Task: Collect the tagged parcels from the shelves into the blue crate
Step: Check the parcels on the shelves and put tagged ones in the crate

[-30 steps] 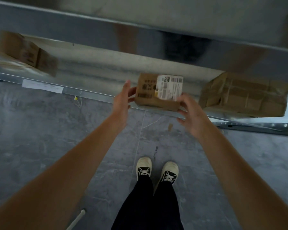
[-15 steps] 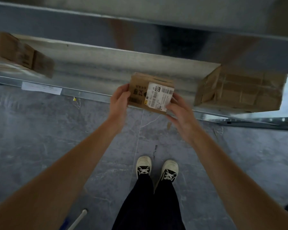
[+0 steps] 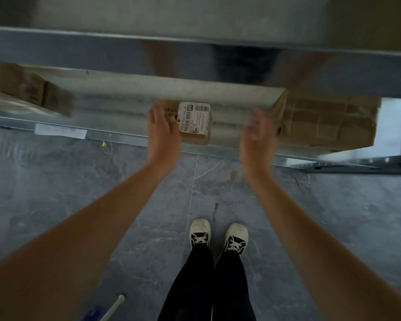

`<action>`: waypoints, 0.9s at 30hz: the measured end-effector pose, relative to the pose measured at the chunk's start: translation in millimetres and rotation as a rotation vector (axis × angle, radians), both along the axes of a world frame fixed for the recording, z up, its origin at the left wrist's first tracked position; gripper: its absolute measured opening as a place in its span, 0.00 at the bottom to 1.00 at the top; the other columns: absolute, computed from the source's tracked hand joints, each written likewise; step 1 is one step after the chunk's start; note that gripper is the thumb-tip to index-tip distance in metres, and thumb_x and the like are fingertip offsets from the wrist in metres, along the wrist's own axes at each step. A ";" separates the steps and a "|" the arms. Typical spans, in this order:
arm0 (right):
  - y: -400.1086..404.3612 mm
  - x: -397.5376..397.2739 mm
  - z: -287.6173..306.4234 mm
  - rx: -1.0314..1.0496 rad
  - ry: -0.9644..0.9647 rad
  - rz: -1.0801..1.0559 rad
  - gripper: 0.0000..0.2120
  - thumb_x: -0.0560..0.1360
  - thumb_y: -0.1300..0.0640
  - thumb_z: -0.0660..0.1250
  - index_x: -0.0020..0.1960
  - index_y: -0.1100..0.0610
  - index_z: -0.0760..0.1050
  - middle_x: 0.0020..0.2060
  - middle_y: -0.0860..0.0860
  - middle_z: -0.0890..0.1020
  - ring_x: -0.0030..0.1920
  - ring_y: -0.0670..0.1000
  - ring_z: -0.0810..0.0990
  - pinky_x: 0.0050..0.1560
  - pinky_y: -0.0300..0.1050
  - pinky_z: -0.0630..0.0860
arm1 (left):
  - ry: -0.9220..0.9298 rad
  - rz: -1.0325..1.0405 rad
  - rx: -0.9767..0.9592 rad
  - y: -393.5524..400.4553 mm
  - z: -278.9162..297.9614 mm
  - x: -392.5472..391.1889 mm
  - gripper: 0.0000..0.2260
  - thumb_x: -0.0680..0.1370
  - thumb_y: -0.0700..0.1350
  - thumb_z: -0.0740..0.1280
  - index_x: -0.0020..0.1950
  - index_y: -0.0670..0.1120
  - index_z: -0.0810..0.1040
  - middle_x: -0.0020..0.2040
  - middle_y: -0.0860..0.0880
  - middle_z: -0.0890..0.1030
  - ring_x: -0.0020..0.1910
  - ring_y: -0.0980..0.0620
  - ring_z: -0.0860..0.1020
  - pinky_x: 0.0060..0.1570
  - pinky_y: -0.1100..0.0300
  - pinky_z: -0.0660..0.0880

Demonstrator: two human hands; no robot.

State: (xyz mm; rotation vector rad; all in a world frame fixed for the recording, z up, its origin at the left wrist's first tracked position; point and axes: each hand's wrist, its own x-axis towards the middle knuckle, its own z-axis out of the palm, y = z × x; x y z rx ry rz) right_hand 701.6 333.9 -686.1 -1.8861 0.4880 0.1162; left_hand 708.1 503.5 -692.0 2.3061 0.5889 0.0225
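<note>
1. At the far left of the metal shelf (image 3: 116, 107), a brown cardboard box (image 3: 30, 89) is sitting tilted, with dark print on its side too blurred to read.
2. A white strip label (image 3: 60, 130) is sticking to the shelf's front rail below that box; its writing is too faint to make out.
3. The left hand (image 3: 163, 133) is reaching up to the small parcel (image 3: 190, 122), with its fingers lying over the parcel's left side. They are touching it, but whether they are curling round it I cannot tell.
4. The small parcel is sitting on the shelf near the front edge, between the 2 hands. Its white tag (image 3: 193, 118) is showing a large "69" beside barcodes; the finer lines of print are not legible.
5. The right hand (image 3: 256, 135) is hovering just right of the parcel, apart from it, with fingers loosely spread and holding nothing.
6. A larger taped cardboard box (image 3: 326, 121) is resting on the shelf just beside the right hand.
7. Below, 2 pale shoes (image 3: 218, 235) with dark laces are standing on the grey stone floor (image 3: 56, 181).
8. A white rod (image 3: 115, 306) with a blue piece beside it is poking in at the bottom edge.
</note>
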 end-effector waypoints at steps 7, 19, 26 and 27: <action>-171.7 18.1 -6.1 -0.395 -0.151 -0.410 0.25 0.75 0.52 0.56 0.70 0.59 0.69 0.67 0.54 0.73 0.68 0.52 0.70 0.70 0.39 0.63 | 0.147 -0.187 -0.467 -134.5 13.4 25.7 0.20 0.83 0.44 0.54 0.75 0.45 0.62 0.74 0.47 0.65 0.72 0.51 0.64 0.72 0.57 0.60; -195.4 15.0 -12.3 0.100 0.246 -0.341 0.18 0.80 0.45 0.59 0.65 0.53 0.73 0.55 0.48 0.78 0.55 0.47 0.75 0.57 0.45 0.69 | 0.364 0.078 -0.765 -192.2 -13.8 26.0 0.18 0.80 0.48 0.54 0.59 0.38 0.75 0.56 0.39 0.78 0.55 0.43 0.76 0.59 0.48 0.72; -200.7 -3.8 17.6 0.370 0.242 -0.485 0.22 0.78 0.37 0.58 0.60 0.51 0.75 0.56 0.51 0.80 0.56 0.53 0.79 0.56 0.54 0.78 | 0.148 0.106 -0.736 -169.8 27.2 25.1 0.18 0.84 0.50 0.49 0.61 0.49 0.77 0.56 0.49 0.79 0.53 0.54 0.76 0.46 0.61 0.74; -201.9 -6.6 20.5 0.415 0.263 -0.496 0.22 0.78 0.37 0.58 0.60 0.52 0.75 0.55 0.51 0.81 0.55 0.54 0.80 0.54 0.54 0.79 | 0.130 0.096 -0.714 -167.2 31.3 26.0 0.18 0.83 0.52 0.49 0.60 0.51 0.78 0.57 0.49 0.80 0.55 0.53 0.77 0.53 0.55 0.76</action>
